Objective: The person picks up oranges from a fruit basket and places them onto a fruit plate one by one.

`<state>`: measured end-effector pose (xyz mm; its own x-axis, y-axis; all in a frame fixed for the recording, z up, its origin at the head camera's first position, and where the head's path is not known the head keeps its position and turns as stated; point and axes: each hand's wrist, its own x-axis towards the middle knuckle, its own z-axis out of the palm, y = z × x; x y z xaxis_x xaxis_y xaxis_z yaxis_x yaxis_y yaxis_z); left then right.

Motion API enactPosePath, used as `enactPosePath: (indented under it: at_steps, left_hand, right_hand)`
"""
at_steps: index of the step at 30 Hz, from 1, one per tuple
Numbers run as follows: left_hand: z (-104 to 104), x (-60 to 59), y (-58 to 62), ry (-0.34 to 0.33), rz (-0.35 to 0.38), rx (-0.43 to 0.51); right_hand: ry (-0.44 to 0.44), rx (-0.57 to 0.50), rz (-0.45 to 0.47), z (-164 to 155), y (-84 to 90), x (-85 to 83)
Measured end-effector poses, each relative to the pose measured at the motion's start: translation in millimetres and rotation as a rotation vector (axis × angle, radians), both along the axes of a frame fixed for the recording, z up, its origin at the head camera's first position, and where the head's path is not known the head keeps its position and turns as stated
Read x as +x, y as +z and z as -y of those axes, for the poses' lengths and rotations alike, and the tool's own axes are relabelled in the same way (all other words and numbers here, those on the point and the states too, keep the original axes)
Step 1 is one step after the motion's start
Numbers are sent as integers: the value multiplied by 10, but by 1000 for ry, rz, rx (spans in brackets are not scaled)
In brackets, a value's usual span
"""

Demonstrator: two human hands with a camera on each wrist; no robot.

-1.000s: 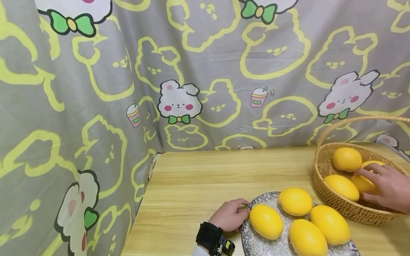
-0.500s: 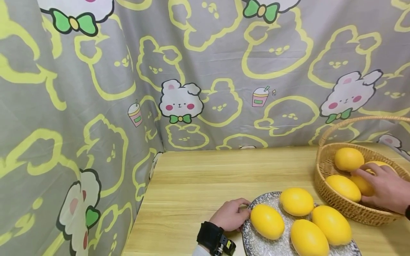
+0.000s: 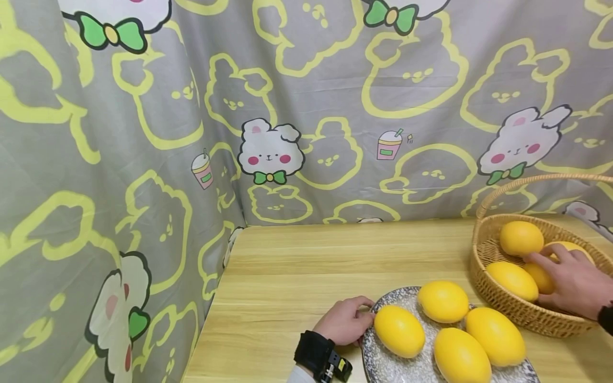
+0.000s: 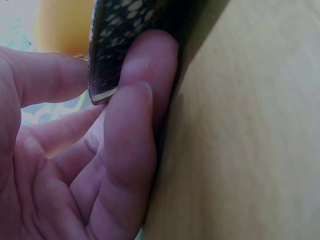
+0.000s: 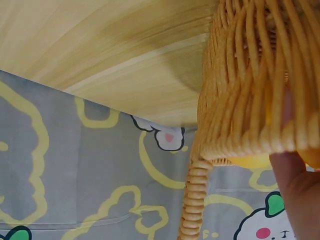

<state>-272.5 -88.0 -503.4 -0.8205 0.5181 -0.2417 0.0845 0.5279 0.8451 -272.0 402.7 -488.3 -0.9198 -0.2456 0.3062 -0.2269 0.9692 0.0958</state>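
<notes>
In the head view, my left hand (image 3: 342, 322) holds the near-left rim of a speckled grey plate (image 3: 392, 369). The left wrist view shows fingers (image 4: 127, 140) tucked beneath the dark underside of the plate (image 4: 117, 45), with the thumb against its upper edge. Several smooth yellow oval fruits (image 3: 399, 331) lie on the plate. My right hand (image 3: 577, 282) reaches into a wicker basket (image 3: 507, 314) and grips a yellow oval fruit (image 3: 540, 276) among others there. From the right wrist, the wicker wall (image 5: 250, 110) hides most of that grip.
An arched handle (image 3: 493, 197) rises over the basket. Another yellow fruit (image 3: 512, 281) sits beside the gripped one, and one (image 3: 522, 238) lies at the back. The wooden table (image 3: 297, 271) meets a patterned curtain (image 3: 325, 207) behind and at the left.
My right hand has shifted slightly left over the basket's fruit, its dark wristband coming into view at the right edge. The left hand and plate stay put.
</notes>
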Motion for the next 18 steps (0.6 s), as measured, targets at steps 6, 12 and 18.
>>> enactPosePath:
  at_steps: [6, 12, 18]
  left_hand:
    - [-6, 1, 11, -1, -2, 8]
    - [-5, 5, 16, 0, 2, -2]
    - [4, 11, 19, 3, 5, 0]
  right_hand:
    - [-28, 20, 42, -17, -25, 17]
    - [-25, -3, 54, 2, -33, -1]
    - [-24, 20, 68, 47, -5, -8]
